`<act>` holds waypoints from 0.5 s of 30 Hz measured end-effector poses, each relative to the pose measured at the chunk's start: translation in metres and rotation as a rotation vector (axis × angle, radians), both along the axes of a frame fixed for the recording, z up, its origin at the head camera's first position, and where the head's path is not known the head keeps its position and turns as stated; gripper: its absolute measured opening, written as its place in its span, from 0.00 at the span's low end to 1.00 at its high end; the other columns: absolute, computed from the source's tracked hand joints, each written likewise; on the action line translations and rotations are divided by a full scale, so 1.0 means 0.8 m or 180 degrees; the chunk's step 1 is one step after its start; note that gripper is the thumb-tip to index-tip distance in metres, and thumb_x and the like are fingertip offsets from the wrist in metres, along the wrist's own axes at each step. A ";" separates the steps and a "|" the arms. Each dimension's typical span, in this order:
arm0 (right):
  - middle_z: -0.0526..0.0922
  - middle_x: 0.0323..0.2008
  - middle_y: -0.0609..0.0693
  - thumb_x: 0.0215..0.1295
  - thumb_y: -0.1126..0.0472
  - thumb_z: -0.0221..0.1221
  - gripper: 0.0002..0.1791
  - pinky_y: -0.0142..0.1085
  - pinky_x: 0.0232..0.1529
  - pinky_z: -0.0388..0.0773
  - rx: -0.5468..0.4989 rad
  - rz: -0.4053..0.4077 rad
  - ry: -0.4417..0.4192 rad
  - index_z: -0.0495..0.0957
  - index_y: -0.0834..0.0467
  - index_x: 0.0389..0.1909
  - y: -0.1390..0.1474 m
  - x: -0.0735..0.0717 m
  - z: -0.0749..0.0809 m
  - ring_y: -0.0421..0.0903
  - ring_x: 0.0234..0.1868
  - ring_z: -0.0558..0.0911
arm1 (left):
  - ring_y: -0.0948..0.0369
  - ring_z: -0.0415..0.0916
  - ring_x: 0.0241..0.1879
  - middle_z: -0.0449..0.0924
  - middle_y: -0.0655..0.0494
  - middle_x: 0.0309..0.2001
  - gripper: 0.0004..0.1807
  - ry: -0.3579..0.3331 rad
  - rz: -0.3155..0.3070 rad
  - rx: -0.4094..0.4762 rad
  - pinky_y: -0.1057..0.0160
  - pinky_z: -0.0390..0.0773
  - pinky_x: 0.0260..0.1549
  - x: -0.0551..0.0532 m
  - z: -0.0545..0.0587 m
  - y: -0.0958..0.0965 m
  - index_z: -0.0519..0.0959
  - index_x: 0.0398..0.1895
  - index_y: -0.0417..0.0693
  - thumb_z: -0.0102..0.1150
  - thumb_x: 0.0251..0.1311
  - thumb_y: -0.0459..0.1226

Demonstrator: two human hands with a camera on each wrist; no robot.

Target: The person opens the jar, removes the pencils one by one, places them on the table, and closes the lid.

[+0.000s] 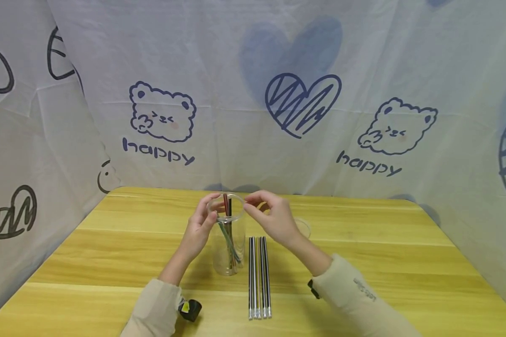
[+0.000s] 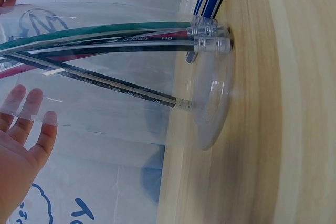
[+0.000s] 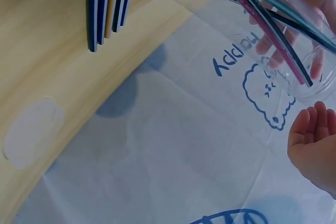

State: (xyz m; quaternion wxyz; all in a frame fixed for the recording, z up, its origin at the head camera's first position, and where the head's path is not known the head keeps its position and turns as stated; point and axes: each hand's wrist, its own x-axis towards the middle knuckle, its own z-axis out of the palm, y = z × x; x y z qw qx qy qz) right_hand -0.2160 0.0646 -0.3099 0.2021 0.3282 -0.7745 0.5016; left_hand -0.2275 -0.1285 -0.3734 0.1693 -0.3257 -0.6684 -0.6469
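Observation:
A tall clear plastic cup stands upright on the table, holding several striped pencils in green, red and black. They lean inside it with their capped ends at the bottom. My left hand holds the cup near its rim, thumb in front and fingers around the far side. Across from it, my right hand has thumb and fingertips at the right side of the rim, fingers loosely bent; no pencil shows in it. Several dark striped pencils lie side by side on the table, silver ends toward me.
A clear round lid lies flat on the table behind my right hand. The wooden table ends at a white printed cloth at the back. A black wrist device sits at my left cuff.

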 end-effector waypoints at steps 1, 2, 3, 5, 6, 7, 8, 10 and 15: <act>0.80 0.29 0.52 0.56 0.68 0.59 0.06 0.37 0.30 0.75 0.0035 -0.0006 0.0114 0.78 0.65 0.34 -0.002 0.000 0.001 0.44 0.31 0.75 | 0.43 0.67 0.49 0.66 0.32 0.54 0.24 0.0000 -0.0001 0.0003 0.58 0.69 0.47 0.000 0.000 0.000 0.56 0.59 0.37 0.38 0.68 0.44; 0.80 0.30 0.52 0.55 0.68 0.60 0.06 0.37 0.31 0.75 0.0084 -0.0021 0.0235 0.78 0.65 0.34 -0.003 0.000 0.000 0.44 0.32 0.75 | 0.44 0.67 0.49 0.66 0.32 0.53 0.24 0.0001 -0.0005 0.0006 0.56 0.69 0.48 0.000 0.000 0.000 0.56 0.59 0.37 0.38 0.68 0.44; 0.80 0.30 0.52 0.55 0.68 0.60 0.06 0.39 0.32 0.74 0.0127 -0.0025 0.0340 0.78 0.65 0.34 -0.004 0.000 0.000 0.44 0.33 0.75 | 0.44 0.67 0.49 0.66 0.32 0.53 0.24 0.0005 -0.0014 0.0012 0.53 0.69 0.48 0.000 0.000 0.000 0.56 0.59 0.36 0.38 0.68 0.44; 0.80 0.32 0.52 0.54 0.68 0.61 0.06 0.40 0.35 0.74 0.0231 -0.0018 0.0531 0.79 0.64 0.34 -0.006 0.000 -0.001 0.44 0.36 0.74 | 0.45 0.67 0.49 0.67 0.32 0.53 0.24 0.0014 -0.0022 0.0003 0.48 0.67 0.48 0.000 0.000 0.000 0.56 0.59 0.37 0.38 0.68 0.44; 0.80 0.33 0.53 0.53 0.67 0.61 0.07 0.41 0.36 0.73 0.0284 0.0000 0.0620 0.79 0.64 0.34 -0.007 -0.001 -0.001 0.44 0.37 0.74 | 0.45 0.67 0.49 0.66 0.32 0.53 0.25 0.0019 -0.0035 0.0003 0.45 0.66 0.48 0.000 0.000 0.000 0.56 0.60 0.36 0.38 0.68 0.45; 0.80 0.34 0.53 0.53 0.68 0.61 0.07 0.41 0.37 0.73 0.0326 0.0038 0.0682 0.78 0.64 0.34 -0.008 -0.001 -0.001 0.45 0.38 0.74 | 0.45 0.67 0.49 0.66 0.32 0.53 0.25 0.0021 -0.0046 0.0003 0.44 0.65 0.48 -0.001 0.000 0.000 0.56 0.60 0.36 0.38 0.67 0.45; 0.80 0.34 0.53 0.53 0.67 0.61 0.08 0.39 0.38 0.72 0.0362 0.0075 0.0729 0.78 0.64 0.35 -0.009 -0.001 -0.001 0.45 0.39 0.74 | 0.45 0.67 0.49 0.66 0.32 0.53 0.25 0.0023 -0.0056 -0.0001 0.43 0.65 0.48 -0.001 0.000 0.000 0.56 0.60 0.37 0.38 0.67 0.46; 0.80 0.34 0.54 0.53 0.67 0.61 0.08 0.38 0.40 0.72 0.0415 0.0151 0.0809 0.78 0.65 0.35 -0.011 -0.001 -0.001 0.46 0.40 0.74 | 0.45 0.67 0.49 0.66 0.32 0.53 0.26 0.0029 -0.0073 -0.0007 0.44 0.66 0.48 -0.001 0.000 -0.001 0.55 0.60 0.36 0.38 0.67 0.46; 0.80 0.34 0.53 0.54 0.66 0.61 0.10 0.36 0.42 0.70 0.0593 0.0246 0.0939 0.78 0.66 0.37 -0.014 -0.003 0.000 0.45 0.41 0.73 | 0.45 0.66 0.49 0.66 0.32 0.53 0.26 0.0033 -0.0084 -0.0009 0.44 0.65 0.48 -0.001 -0.001 -0.001 0.56 0.60 0.37 0.38 0.67 0.47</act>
